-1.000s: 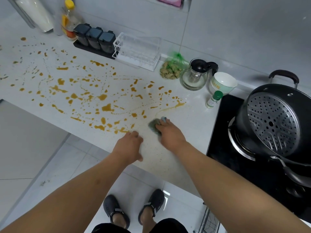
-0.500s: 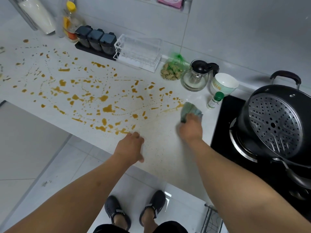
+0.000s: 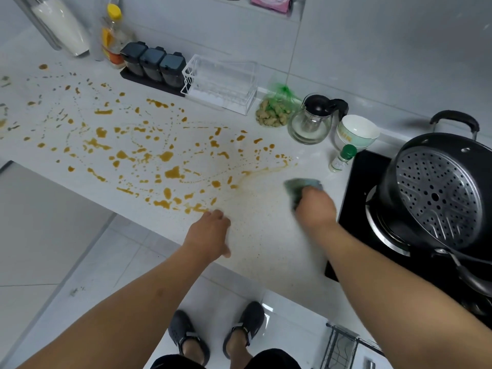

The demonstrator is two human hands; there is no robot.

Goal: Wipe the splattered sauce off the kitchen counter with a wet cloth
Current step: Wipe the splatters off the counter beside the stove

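Observation:
Orange-brown sauce splatter [image 3: 170,173] covers the white counter [image 3: 266,243] from the far left to about its middle, ending in a thin smeared streak. My right hand [image 3: 315,209] presses a crumpled grey-green cloth [image 3: 298,186] flat on the counter, just right of the smear and close to the stove edge; the hand is blurred. My left hand [image 3: 209,231] rests palm down near the counter's front edge, fingertips at the nearest sauce spots, holding nothing. Fine specks dot the stretch between my hands.
A black stove [image 3: 372,222] with a black pot [image 3: 436,193] and steamer insert lies right. Along the back wall stand a small green-capped bottle [image 3: 342,158], bowl [image 3: 356,131], glass teapot [image 3: 310,121], ginger bag [image 3: 274,113], clear rack [image 3: 221,82], spice jars [image 3: 153,63] and oil bottle [image 3: 113,35].
My right hand swept the cloth from the counter's middle front to the right, toward the stove, then drew back slightly. The left hand stayed in place.

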